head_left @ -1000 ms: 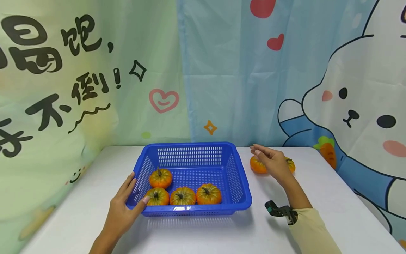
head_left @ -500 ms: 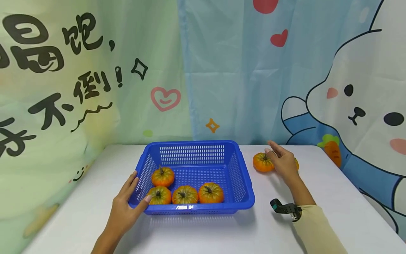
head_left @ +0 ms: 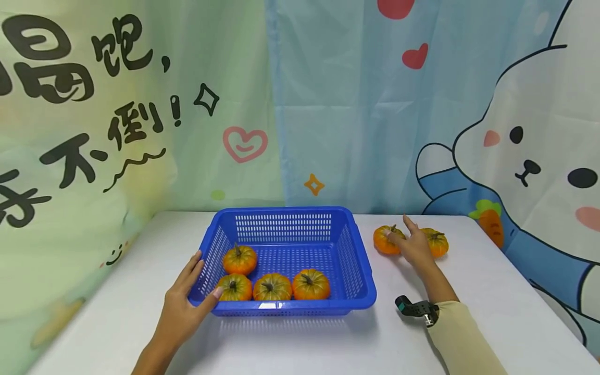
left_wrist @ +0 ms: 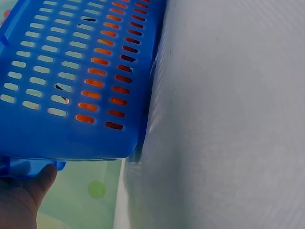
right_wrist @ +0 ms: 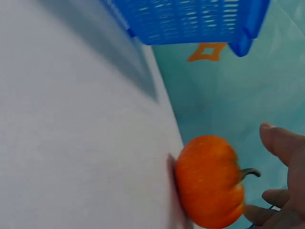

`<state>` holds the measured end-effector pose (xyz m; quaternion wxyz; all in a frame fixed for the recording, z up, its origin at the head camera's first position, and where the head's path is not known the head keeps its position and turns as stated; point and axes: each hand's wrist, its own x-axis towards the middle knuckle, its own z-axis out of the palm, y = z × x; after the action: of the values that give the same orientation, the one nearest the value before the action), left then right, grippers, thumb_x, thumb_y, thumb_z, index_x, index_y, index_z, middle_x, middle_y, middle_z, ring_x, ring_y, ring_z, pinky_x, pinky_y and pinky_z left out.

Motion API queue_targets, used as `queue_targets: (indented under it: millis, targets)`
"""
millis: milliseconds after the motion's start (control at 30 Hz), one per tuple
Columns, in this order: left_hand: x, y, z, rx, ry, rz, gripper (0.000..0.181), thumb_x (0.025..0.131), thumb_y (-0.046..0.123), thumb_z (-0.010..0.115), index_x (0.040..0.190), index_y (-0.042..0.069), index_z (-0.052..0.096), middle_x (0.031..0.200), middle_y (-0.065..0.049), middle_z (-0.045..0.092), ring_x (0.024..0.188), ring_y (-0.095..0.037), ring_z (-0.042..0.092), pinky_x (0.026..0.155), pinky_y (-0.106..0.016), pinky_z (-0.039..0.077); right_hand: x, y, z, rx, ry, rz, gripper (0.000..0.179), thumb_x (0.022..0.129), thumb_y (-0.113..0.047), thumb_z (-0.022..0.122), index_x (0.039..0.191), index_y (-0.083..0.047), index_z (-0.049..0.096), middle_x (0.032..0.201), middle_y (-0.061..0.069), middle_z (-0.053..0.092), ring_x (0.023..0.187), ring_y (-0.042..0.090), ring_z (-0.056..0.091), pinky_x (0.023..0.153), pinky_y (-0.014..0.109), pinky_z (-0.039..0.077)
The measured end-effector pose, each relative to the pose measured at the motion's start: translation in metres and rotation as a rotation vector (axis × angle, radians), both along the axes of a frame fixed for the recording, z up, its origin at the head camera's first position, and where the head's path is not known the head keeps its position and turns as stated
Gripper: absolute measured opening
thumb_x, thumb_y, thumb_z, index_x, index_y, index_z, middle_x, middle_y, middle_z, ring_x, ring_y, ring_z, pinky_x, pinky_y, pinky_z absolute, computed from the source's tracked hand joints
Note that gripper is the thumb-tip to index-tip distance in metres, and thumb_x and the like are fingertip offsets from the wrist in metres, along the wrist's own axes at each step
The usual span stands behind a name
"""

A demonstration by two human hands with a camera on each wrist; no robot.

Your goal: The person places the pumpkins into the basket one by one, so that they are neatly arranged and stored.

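A blue plastic basket [head_left: 286, 307] holds several small orange-green pumpkins; one pumpkin [head_left: 311, 284] sits at the front middle. My left hand [head_left: 180, 312] rests on the basket's front left corner, fingers along the left rim and thumb over the front rim. The left wrist view shows its thumb beside the basket's slotted wall [left_wrist: 66, 81]. To the basket's right, my right hand [head_left: 412, 247] hovers at a pumpkin [head_left: 386, 240], thumb and fingers spread apart. In the right wrist view this pumpkin [right_wrist: 209, 183] stands on the table near the fingers, ungripped. Another pumpkin [head_left: 436, 242] lies just right of the hand.
The white table [head_left: 300, 344] ends at a printed curtain [head_left: 323, 120] with cartoon figures and lettering. A small black camera mount [head_left: 414, 308] is strapped at the right wrist, by the beige sleeve [head_left: 461, 333].
My right hand first shifts right, then lowers between the two table pumpkins with its thumb and fingers spreading, uncovering the right-hand one. The left hand stays on the basket.
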<state>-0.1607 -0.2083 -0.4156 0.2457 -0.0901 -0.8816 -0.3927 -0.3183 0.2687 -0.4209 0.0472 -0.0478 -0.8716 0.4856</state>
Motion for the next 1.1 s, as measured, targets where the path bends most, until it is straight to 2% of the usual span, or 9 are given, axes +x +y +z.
queue_targets:
  millis: [133,267,367,533,600,833,1000,1100]
  targets:
    - [0.0,0.002,0.0,0.0,0.01,-0.006,0.07,0.083,0.019,0.076,0.139,-0.01,0.045,0.153,-0.012,0.036,0.134,-0.04,0.038,0.096,-0.011,0.029,-0.002,0.001,-0.006,-0.002,-0.06,0.007,0.089,0.096,-0.044,0.057,0.156,-0.005,0.003,0.158,0.025,0.006,0.144,0.045,0.004,0.112,0.061,0.011]
    - [-0.001,0.003,0.002,-0.01,0.026,-0.012,0.07,0.084,0.02,0.076,0.139,-0.009,0.045,0.153,-0.012,0.036,0.134,-0.041,0.038,0.101,-0.023,0.033,-0.002,0.003,-0.01,-0.012,-0.076,0.028,0.088,0.097,-0.048,0.053,0.155,-0.003,0.004,0.158,0.026,0.009,0.143,0.044,0.011,0.113,0.056,0.016]
    - [-0.002,0.003,0.003,-0.019,0.023,-0.015,0.07,0.084,0.022,0.075,0.14,-0.009,0.045,0.153,-0.011,0.035,0.135,-0.04,0.038,0.101,-0.027,0.034,-0.003,0.004,-0.012,-0.01,-0.067,0.037,0.083,0.099,-0.048,0.048,0.154,0.0,0.008,0.157,0.027,0.014,0.143,0.043,0.016,0.113,0.052,0.02]
    - [-0.002,0.002,0.003,-0.027,0.02,-0.013,0.07,0.084,0.022,0.075,0.14,-0.009,0.045,0.153,-0.011,0.036,0.136,-0.039,0.037,0.099,-0.012,0.027,-0.007,0.002,-0.016,0.005,-0.057,0.043,0.074,0.101,-0.043,0.046,0.153,0.001,0.018,0.154,0.028,0.02,0.141,0.045,0.02,0.113,0.053,0.02]
    - [-0.002,0.001,0.003,-0.023,0.029,-0.014,0.07,0.084,0.021,0.076,0.139,-0.01,0.045,0.153,-0.012,0.036,0.135,-0.04,0.037,0.099,-0.012,0.027,-0.008,0.001,-0.017,0.004,-0.061,0.048,0.072,0.101,-0.04,0.049,0.153,0.0,0.021,0.154,0.029,0.022,0.14,0.046,0.021,0.113,0.054,0.021]
    - [0.0,0.001,0.002,-0.026,0.02,0.002,0.069,0.085,0.021,0.075,0.14,-0.009,0.045,0.153,-0.012,0.036,0.135,-0.041,0.038,0.099,-0.028,0.035,-0.008,-0.005,-0.018,-0.034,-0.052,0.085,0.069,0.097,-0.039,0.058,0.148,0.002,0.035,0.149,0.029,0.033,0.133,0.044,0.034,0.109,0.052,0.032]
    - [0.0,0.001,0.0,-0.02,0.026,0.004,0.069,0.084,0.02,0.075,0.139,-0.009,0.046,0.152,-0.013,0.036,0.133,-0.041,0.04,0.096,-0.041,0.041,-0.007,-0.008,-0.019,-0.005,-0.009,0.098,0.066,0.096,-0.038,0.06,0.143,0.005,0.042,0.143,0.028,0.042,0.129,0.043,0.041,0.107,0.051,0.036]
    - [0.001,0.001,0.0,-0.019,0.032,0.003,0.069,0.084,0.02,0.075,0.139,-0.008,0.046,0.152,-0.013,0.037,0.133,-0.041,0.04,0.096,-0.041,0.04,-0.006,-0.008,-0.02,0.017,0.003,0.091,0.064,0.096,-0.038,0.059,0.141,0.006,0.044,0.141,0.028,0.045,0.128,0.043,0.042,0.106,0.05,0.038]
